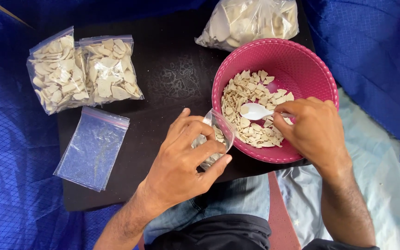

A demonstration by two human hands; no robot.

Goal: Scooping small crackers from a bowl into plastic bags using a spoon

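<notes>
My left hand (pixel 184 157) holds a small clear zip bag (pixel 216 136) open against the near rim of a pink plastic bowl (pixel 302 60); the bag has some pale chips in it. My right hand (pixel 309 129) grips a white plastic spoon (pixel 255 111) by its handle, the spoon's bowl lying over the beige chip pieces (pixel 251 95) inside the pink bowl. Both hands work over a black board (pixel 172 74).
Two filled zip bags of chips (pixel 84 71) lie at the far left of the board. An empty zip bag (pixel 91 148) lies flat below them. A large clear bag of chips (pixel 248 21) sits behind the bowl. Blue tarp (pixel 10 162) surrounds the board.
</notes>
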